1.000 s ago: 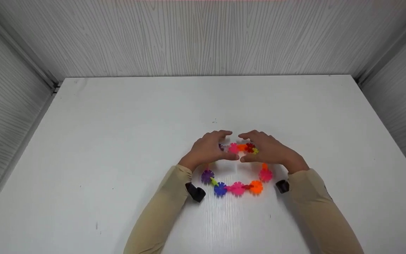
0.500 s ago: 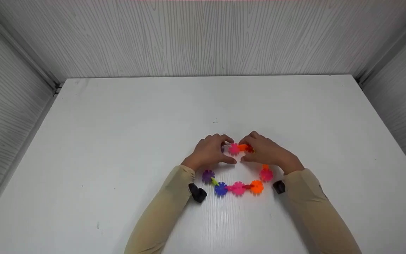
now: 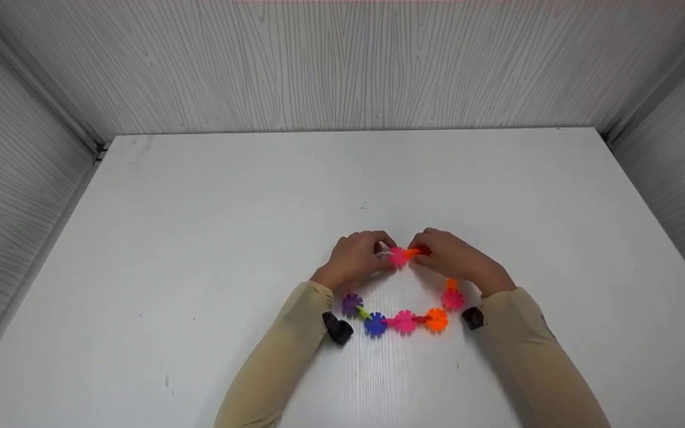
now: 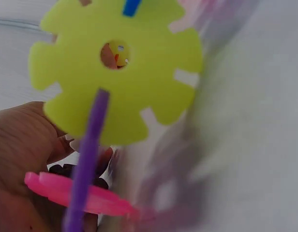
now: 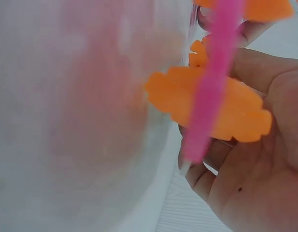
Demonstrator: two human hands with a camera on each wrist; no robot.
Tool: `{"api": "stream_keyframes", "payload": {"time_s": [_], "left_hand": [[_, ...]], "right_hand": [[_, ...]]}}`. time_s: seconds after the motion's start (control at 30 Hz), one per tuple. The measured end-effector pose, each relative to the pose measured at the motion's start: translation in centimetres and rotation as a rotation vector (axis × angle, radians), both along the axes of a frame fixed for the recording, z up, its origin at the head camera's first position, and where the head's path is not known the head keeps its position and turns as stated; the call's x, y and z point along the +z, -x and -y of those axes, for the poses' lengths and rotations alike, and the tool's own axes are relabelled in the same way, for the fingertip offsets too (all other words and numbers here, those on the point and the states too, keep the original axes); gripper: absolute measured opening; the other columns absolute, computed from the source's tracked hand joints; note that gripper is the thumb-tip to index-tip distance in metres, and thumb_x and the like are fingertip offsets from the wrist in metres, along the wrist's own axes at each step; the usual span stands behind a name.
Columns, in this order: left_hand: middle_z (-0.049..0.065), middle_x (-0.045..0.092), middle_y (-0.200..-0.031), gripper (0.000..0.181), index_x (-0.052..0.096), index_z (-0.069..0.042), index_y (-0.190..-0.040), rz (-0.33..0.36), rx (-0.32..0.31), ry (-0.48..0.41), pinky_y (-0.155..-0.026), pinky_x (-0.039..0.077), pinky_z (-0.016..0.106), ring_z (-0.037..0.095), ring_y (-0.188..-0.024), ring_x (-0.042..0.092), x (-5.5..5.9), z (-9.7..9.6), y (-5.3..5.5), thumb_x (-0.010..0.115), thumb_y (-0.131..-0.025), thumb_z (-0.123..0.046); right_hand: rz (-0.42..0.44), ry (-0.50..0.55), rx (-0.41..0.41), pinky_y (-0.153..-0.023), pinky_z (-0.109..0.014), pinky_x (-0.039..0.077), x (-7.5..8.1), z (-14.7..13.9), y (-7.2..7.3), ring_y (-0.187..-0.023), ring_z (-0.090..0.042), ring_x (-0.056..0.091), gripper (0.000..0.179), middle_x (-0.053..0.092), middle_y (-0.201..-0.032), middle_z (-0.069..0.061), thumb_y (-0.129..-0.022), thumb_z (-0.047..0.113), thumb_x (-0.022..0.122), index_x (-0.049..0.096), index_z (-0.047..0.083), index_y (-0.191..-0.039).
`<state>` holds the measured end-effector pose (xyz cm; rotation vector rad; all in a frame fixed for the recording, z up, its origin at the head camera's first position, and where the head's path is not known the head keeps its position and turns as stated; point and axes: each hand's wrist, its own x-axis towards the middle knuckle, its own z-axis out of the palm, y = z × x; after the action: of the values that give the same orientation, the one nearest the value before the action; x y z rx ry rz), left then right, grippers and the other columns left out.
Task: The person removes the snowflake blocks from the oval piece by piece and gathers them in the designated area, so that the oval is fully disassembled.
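Your left hand and right hand face each other at the chain's far side, just apart, each with thumb and fingers curled to pinch it. The chain lies on the table in front of you, its far part between your fingers. It is made of bright, notched discs slotted into one another, some flat, some on edge. Between your hands sit a pink disc and an orange one. Along the near side, left to right, run purple, yellow-green, blue, pink, red and orange. Close to your left wrist, a yellow-green disc shows its round centre hole, with a purple disc edge-on in one notch.

Your hands cover both sides of the chain from above, so you cannot tell whether it joins all round. That yellow-green disc hides part of your left fingers; an edge-on pink disc crosses your right-hand view. Beige sleeves and black wrist mounts flank the chain.
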<state>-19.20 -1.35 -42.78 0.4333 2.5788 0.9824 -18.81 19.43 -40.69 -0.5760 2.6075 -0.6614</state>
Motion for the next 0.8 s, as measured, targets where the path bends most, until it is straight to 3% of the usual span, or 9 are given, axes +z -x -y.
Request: {"api": "stream_keyframes", "payload": {"time_s": [0.23,0.4,0.67,0.8], "left_hand": [[0.001,0.062,-0.103,0.034,0.064,-0.017,-0.115,0.088,-0.030,-0.147,-0.083,0.050,0.030,0.017,-0.092,0.054,0.04,0.44,-0.01,0.073,-0.084,-0.028],[0.003,0.062,-0.106,0.037,0.062,-0.015,-0.118,0.105,-0.063,-0.222,-0.082,0.051,0.028,0.017,-0.092,0.055,-0.20,0.52,0.20,0.074,-0.084,-0.025],[-0.001,0.064,-0.107,0.036,0.063,-0.024,-0.119,0.102,-0.037,-0.267,-0.082,0.052,0.028,0.017,-0.093,0.057,-0.41,0.50,0.13,0.074,-0.085,-0.026],[-0.002,0.063,-0.106,0.037,0.063,-0.028,-0.120,0.095,-0.063,-0.270,-0.079,0.052,0.028,0.017,-0.093,0.057,-0.43,0.55,0.07,0.074,-0.085,-0.028]], "right_hand": [[-0.001,0.064,-0.011,-0.088,-0.040,0.051,-0.08,-0.27,-0.08,-0.092,-0.023,0.056,0.021,0.063,-0.103,-0.010,-0.095,0.017,0.058,0.064,0.005,-0.112],[-0.015,0.098,-0.018,-0.080,-0.033,0.048,-0.09,-0.29,-0.09,-0.084,-0.020,0.053,0.017,0.063,-0.095,-0.008,-0.095,0.016,0.057,0.065,0.006,-0.107],[-0.042,0.138,-0.025,-0.081,-0.035,0.050,-0.30,-0.29,-0.06,-0.085,-0.021,0.054,0.016,0.064,-0.096,-0.007,-0.096,0.017,0.058,0.066,0.009,-0.107],[-0.043,0.146,-0.021,-0.085,-0.037,0.052,-0.18,-0.20,-0.25,-0.088,-0.021,0.055,0.017,0.065,-0.099,-0.006,-0.096,0.018,0.058,0.066,0.010,-0.110]]}}
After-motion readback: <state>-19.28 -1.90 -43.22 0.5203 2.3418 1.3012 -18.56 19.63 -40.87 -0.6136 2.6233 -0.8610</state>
